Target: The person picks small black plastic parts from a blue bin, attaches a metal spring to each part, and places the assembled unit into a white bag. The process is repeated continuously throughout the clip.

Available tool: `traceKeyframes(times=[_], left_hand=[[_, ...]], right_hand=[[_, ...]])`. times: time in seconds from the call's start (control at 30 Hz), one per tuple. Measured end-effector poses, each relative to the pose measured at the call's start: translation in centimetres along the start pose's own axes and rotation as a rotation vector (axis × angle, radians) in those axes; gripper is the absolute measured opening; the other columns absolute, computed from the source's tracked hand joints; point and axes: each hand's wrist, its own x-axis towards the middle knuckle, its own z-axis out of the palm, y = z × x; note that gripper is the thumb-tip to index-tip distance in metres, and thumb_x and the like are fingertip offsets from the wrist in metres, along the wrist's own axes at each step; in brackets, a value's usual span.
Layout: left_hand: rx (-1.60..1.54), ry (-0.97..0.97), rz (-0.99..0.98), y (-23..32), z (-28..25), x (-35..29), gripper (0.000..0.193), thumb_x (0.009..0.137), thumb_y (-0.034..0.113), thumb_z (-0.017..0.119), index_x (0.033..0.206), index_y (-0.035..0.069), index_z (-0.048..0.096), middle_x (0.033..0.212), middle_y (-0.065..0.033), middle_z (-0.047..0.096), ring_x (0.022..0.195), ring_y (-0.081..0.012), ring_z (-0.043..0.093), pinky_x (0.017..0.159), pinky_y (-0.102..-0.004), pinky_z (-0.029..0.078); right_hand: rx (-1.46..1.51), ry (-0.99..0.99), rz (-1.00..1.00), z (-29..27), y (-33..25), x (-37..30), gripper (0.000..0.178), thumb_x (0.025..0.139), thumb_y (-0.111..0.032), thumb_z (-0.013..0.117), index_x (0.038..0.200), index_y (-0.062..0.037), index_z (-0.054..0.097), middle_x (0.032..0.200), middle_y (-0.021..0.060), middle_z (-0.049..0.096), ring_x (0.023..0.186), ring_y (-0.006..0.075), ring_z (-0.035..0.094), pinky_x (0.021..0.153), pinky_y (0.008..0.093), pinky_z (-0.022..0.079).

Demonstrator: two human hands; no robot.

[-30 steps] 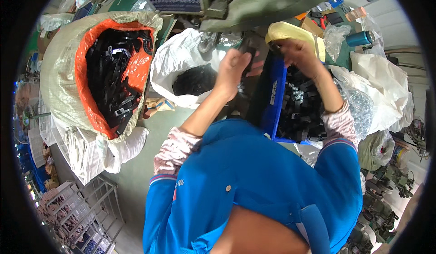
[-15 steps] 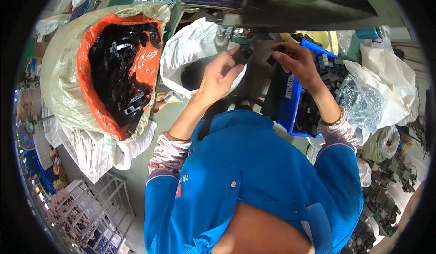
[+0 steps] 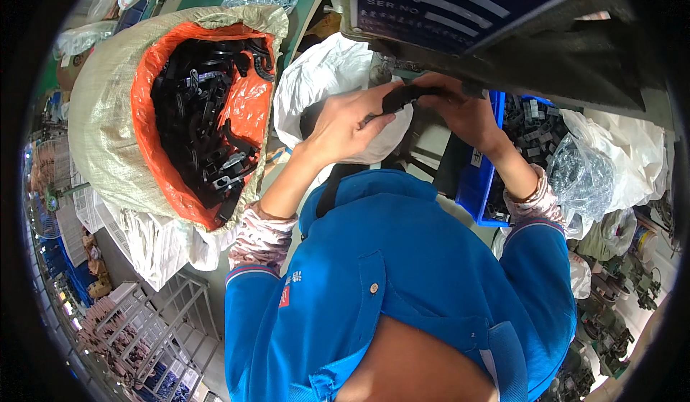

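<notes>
My left hand (image 3: 346,125) is closed on a curved black plastic part (image 3: 401,100), held up in front of me below the machine. My right hand (image 3: 467,120) has its fingers bent at the right end of that part. The small black plastic piece in its fingertips is mostly hidden by the fingers, and I cannot tell whether it is joined to the curved part. Under my left hand, a white bag (image 3: 316,71) stands with its mouth wide and dark inside. Beside my right forearm is a blue bin (image 3: 483,186) holding small dark blocks (image 3: 535,130).
A large woven sack (image 3: 100,129) with an orange liner (image 3: 147,136), full of black plastic parts (image 3: 194,114), stands at the left. A machine with a dark label plate (image 3: 431,14) overhangs my hands. Clear plastic bags (image 3: 582,172) lie right of the bin.
My hands have come together, the right one moving left to the curved part. My view has shifted, so the machine's plate now covers more of the upper right.
</notes>
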Motion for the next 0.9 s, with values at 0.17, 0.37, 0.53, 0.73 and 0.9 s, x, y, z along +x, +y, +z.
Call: traceKeyframes(times=[0.17, 0.37, 0.53, 0.73, 0.9], left_hand=[[0.197, -0.049, 0.097, 0.0, -2.6, 1.1, 0.025, 0.078, 0.007, 0.067, 0.101, -0.002, 0.065, 0.101, -0.0178, 0.066, 0.072, -0.0307, 0.064, 0.067, -0.0349, 0.051], [0.311, -0.066, 0.199, -1.0, -4.5, 2.3, 0.037, 0.077, 0.01, 0.068, 0.111, -0.003, 0.062, 0.077, -0.0175, 0.063, 0.069, -0.0329, 0.062, 0.064, -0.0367, 0.05], [0.355, -0.094, 0.328, -1.8, -6.0, 4.0, 0.02, 0.076, 0.012, 0.068, 0.09, 0.0, 0.059, 0.071, -0.0135, 0.058, 0.065, -0.034, 0.058, 0.055, -0.0397, 0.046], [0.388, -0.214, 0.319, -1.6, -6.6, 5.2, 0.02, 0.078, 0.017, 0.067, 0.083, 0.005, 0.052, 0.071, -0.0105, 0.058, 0.066, -0.0347, 0.058, 0.057, -0.0426, 0.045], [0.362, -0.357, 0.131, -3.0, -5.8, 5.7, 0.019, 0.081, 0.02, 0.065, 0.086, 0.006, 0.053, 0.07, -0.0122, 0.06, 0.069, -0.0365, 0.059, 0.058, -0.0454, 0.044]], right_hand=[[-0.315, 0.046, -0.18, 1.1, 1.2, 1.0, 0.029, 0.083, 0.007, 0.064, 0.112, 0.0012, 0.062, 0.114, 0.0098, 0.061, 0.107, 0.017, 0.059, 0.092, 0.0291, 0.051], [-0.277, 0.248, -0.363, 3.7, 2.4, 2.2, 0.028, 0.079, -0.006, 0.073, 0.106, -0.0058, 0.066, 0.099, 0.0088, 0.068, 0.094, 0.0211, 0.066, 0.08, 0.0345, 0.054], [-0.606, 0.29, -0.554, 3.9, 0.0, 3.0, 0.026, 0.077, 0.005, 0.072, 0.103, 0.001, 0.067, 0.105, 0.0102, 0.066, 0.093, 0.0177, 0.065, 0.08, 0.0283, 0.054], [-0.339, 0.311, -0.41, 4.2, 2.9, 2.9, 0.034, 0.079, 0.011, 0.068, 0.112, 0.0014, 0.06, 0.108, 0.0113, 0.065, 0.096, 0.0176, 0.063, 0.084, 0.0308, 0.053], [-0.036, 0.3, -0.136, 4.4, 5.1, 2.6, 0.034, 0.081, 0.012, 0.064, 0.113, 0.0042, 0.056, 0.112, 0.0112, 0.062, 0.102, 0.0174, 0.06, 0.086, 0.0317, 0.052]])
